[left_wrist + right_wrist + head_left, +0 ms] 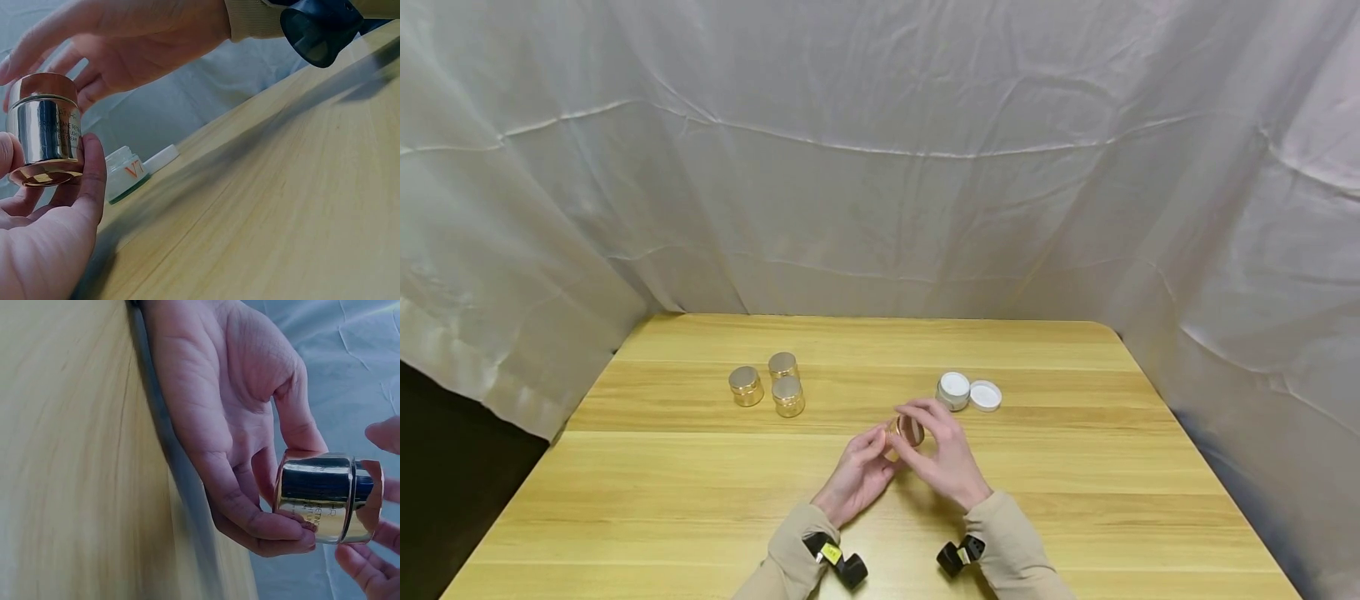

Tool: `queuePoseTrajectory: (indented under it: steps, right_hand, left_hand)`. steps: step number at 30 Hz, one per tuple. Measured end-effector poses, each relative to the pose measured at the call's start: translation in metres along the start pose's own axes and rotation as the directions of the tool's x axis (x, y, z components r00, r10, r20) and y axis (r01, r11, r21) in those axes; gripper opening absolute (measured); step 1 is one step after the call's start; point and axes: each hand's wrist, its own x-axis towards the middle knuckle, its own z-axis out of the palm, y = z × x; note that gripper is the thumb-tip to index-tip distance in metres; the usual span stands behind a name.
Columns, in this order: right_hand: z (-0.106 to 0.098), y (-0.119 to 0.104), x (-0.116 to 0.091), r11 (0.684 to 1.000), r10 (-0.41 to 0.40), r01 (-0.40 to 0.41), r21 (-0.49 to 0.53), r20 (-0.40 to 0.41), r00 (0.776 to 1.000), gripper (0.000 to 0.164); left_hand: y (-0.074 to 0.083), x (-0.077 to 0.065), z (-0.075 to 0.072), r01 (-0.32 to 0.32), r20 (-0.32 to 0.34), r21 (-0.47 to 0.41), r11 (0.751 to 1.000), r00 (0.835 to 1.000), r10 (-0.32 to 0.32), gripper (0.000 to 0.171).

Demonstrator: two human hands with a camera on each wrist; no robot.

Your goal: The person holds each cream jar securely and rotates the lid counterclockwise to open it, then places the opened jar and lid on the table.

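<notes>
My left hand (859, 477) grips a shiny gold cream jar (47, 128) by its lower body, thumb on one side and fingers on the other, raised over the table. The jar's lid (367, 501) is on, above a thin seam, and printed lettering runs along the body. My right hand (946, 454) arches around the lid end with its fingers spread. In the right wrist view one right fingertip (382, 435) stands apart from the lid, while others lie close at its edge.
Several gold lidded jars stand at the left, one jar (746, 387) a little apart. Beyond my right hand a pale jar (125, 174) with orange marking stands uncapped, its white lid (986, 396) flat beside it. Grey curtain (880, 208) hangs behind the wooden table (647, 500).
</notes>
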Motion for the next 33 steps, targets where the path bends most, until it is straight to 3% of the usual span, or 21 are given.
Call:
queuePoseTrajectory:
  steps: [4, 14, 23, 33]
  right_hand:
    - [-0.0004, 0.0001, 0.0, 0.999, 0.041, -0.041, -0.018, -0.022, 0.999, 0.036]
    - [-0.0013, -0.001, 0.0006, 1.0, -0.008, 0.008, 0.029, 0.024, 1.0, 0.031]
    - [-0.0004, -0.0007, 0.0007, 0.998, 0.059, -0.059, -0.013, -0.043, 0.997, 0.034]
    - [-0.001, -0.0005, 0.0013, 0.998, -0.034, 0.035, 0.044, -0.014, 0.999, 0.028]
  left_hand:
    - [0.0001, 0.0002, 0.0, 0.004, -0.003, 0.001, 1.0, 1.0, -0.004, 0.026]
    - [0.0007, -0.0009, 0.0011, 0.013, -0.027, 0.009, 1.0, 1.0, -0.012, 0.027]
    - [-0.0005, 0.0001, -0.0011, 0.001, 0.008, 0.005, 1.0, 1.0, -0.001, 0.027]
    - [0.0001, -0.0005, -0.0005, 0.001, 0.008, 0.012, 1.0, 1.0, -0.002, 0.03]
